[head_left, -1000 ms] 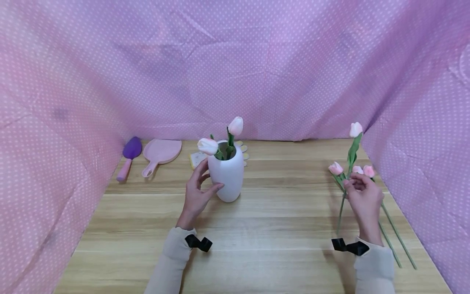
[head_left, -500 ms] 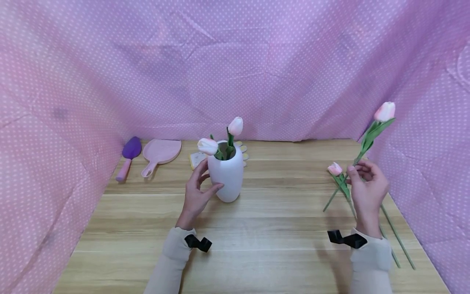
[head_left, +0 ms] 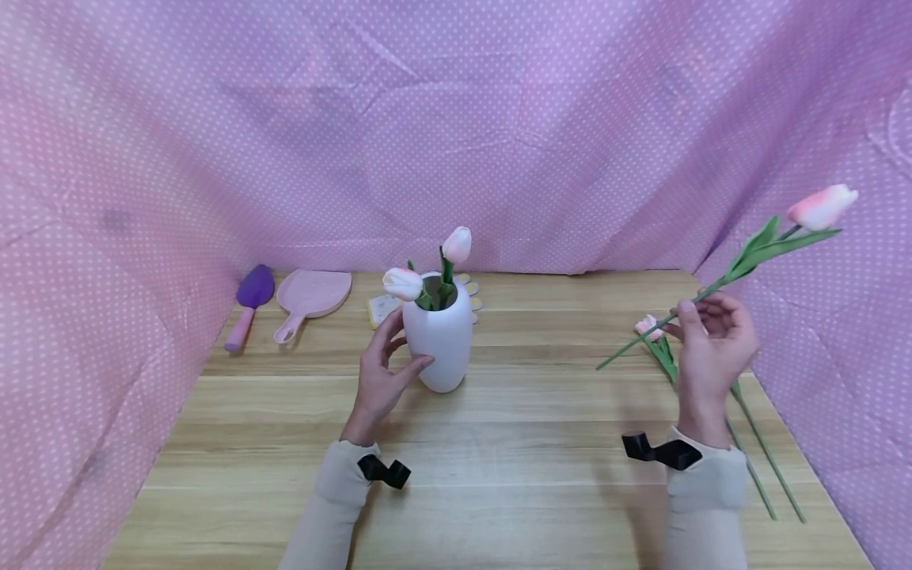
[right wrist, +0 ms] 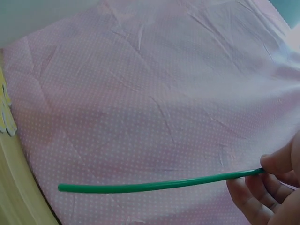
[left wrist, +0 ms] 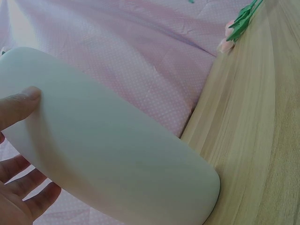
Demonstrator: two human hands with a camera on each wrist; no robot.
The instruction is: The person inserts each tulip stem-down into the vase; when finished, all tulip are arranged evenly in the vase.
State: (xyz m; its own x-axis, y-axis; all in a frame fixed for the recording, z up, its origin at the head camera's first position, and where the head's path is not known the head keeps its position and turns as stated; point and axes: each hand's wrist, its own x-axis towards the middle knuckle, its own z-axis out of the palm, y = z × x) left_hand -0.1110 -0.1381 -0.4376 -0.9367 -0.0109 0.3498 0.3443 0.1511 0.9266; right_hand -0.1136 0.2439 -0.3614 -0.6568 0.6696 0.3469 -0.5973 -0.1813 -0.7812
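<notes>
A white vase (head_left: 443,348) stands upright on the wooden table, with two pale pink tulips (head_left: 457,245) in its mouth. My left hand (head_left: 381,380) grips the vase from its left side; in the left wrist view the thumb (left wrist: 21,105) lies across the white wall. Over at the right, my right hand (head_left: 712,364) pinches a single pink tulip (head_left: 822,207) by its green stem. That tulip is held slanted, bloom up to the right and stem end down to the left. The right wrist view shows the bare stem (right wrist: 150,185) sticking out from the fingertips.
More tulips lie on the table beneath the right hand, one bloom (head_left: 648,326) showing and stems (head_left: 769,451) running toward the front. At the back left are a purple trowel (head_left: 255,289) and a pink dustpan (head_left: 313,294). A patterned glove (head_left: 381,309) lies behind the vase. Pink dotted cloth (head_left: 499,142) surrounds the table.
My right hand has lifted the tulip away from the others and tipped it from near upright to a slant, its stem end swinging left and up. The left hand and vase have stayed put.
</notes>
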